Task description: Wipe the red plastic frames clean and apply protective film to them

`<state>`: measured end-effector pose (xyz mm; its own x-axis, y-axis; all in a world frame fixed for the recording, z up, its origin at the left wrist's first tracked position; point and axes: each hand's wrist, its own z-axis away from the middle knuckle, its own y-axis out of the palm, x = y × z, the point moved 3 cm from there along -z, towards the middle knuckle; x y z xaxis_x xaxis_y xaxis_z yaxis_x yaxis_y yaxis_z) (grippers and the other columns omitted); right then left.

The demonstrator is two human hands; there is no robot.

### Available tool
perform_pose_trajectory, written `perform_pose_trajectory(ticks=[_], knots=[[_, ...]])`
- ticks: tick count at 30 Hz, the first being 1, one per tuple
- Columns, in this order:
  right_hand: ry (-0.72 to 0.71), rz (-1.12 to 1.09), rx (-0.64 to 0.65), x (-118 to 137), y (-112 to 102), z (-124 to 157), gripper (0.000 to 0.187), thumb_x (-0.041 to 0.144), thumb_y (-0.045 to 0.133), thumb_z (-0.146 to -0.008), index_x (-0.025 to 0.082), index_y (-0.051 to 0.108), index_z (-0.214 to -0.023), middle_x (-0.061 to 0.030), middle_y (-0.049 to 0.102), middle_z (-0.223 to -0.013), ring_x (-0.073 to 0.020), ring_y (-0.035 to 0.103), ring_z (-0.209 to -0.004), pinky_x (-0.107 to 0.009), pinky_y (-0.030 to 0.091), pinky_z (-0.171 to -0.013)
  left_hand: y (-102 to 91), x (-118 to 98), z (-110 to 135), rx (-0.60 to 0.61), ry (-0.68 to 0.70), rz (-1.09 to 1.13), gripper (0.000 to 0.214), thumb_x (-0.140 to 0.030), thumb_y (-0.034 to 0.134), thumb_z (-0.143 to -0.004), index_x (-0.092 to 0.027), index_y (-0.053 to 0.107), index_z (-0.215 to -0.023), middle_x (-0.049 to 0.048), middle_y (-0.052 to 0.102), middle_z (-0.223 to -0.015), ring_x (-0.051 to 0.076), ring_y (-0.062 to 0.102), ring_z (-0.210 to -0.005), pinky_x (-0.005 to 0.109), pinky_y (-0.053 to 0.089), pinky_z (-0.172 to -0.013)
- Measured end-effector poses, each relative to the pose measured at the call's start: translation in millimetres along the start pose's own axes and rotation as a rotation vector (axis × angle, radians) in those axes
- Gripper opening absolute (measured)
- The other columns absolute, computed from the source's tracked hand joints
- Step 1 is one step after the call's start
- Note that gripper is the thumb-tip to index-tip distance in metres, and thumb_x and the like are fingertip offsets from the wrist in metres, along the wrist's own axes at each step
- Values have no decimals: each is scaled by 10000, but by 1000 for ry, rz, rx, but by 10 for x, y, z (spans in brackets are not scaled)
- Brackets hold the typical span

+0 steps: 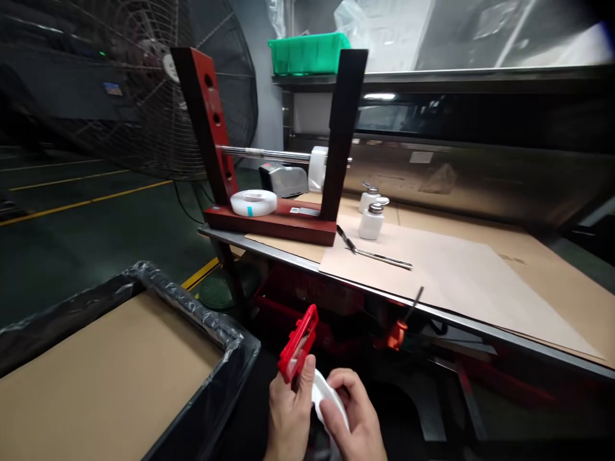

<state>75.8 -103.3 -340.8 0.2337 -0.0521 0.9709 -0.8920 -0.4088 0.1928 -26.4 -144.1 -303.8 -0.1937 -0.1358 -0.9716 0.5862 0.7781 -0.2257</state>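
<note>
In front of the table's edge, my left hand [291, 406] grips a red plastic frame [300, 342] by its lower end, thumb along its side. The frame is tilted, its upper end pointing up and to the right, with an opening through it. Close beside it, my right hand [355, 413] is closed around a white, curved piece [327, 390] that looks soft, perhaps cloth or wipe. This white piece lies between both hands, just below the frame. Its lower part is hidden by my fingers.
A dark red wooden stand [269, 227] holds a tape roll [254, 203] on its base. White pump bottles [371, 224] and tweezers [384, 258] lie on the table. A cardboard-lined black tray [235, 346] is at left, a large fan [158, 83] behind. An orange-handled tool [396, 334] hangs below the edge.
</note>
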Motion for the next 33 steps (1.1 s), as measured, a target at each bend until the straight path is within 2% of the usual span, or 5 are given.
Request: perform_pose_trajectory(ticks=[5, 9, 18, 25, 33], knots=[[-391, 458, 347, 110, -61, -87, 77, 130, 573, -830, 199, 606, -828, -26, 617, -780, -125, 598, -689, -192, 484, -623, -141, 1, -100, 104, -10, 13, 301, -474, 509, -833, -199, 621, -782, -11, 612, -633, 157, 569, -588, 256, 469, -592], [-512, 558, 393, 220, -58, -217, 163, 103, 593, -817, 225, 667, -896, -58, 659, -983, -167, 623, -890, -221, 506, -762, -207, 65, -147, 109, -46, 9, 320, -486, 504, -832, -200, 604, -728, -7, 619, -629, 156, 547, -564, 261, 455, -577], [156, 174, 249, 87, 178, -282, 305, 429, 368, -943, 187, 505, -819, 25, 433, -669, -101, 408, -585, -199, 361, -525, -264, 41, -330, 39, -120, -14, 546, -606, 524, -753, -162, 632, -1052, 92, 693, -987, 286, 615, -929, 381, 450, -866], [-125, 379, 388, 234, 183, -319, 198, 329, 658, -766, 209, 609, -916, -10, 565, -791, -138, 499, -676, -237, 378, -609, -290, -62, -389, 84, -147, -89, 558, -648, 550, -700, -167, 675, -955, 33, 673, -689, 257, 622, -723, 319, 482, -650], [31, 150, 369, 256, 56, -307, 377, 439, 493, -882, 161, 631, -668, -47, 583, -732, -137, 508, -659, -249, 393, -608, -338, -69, -315, 82, -174, -110, 572, -662, 559, -671, -177, 693, -943, 72, 711, -796, 295, 644, -816, 357, 503, -739]])
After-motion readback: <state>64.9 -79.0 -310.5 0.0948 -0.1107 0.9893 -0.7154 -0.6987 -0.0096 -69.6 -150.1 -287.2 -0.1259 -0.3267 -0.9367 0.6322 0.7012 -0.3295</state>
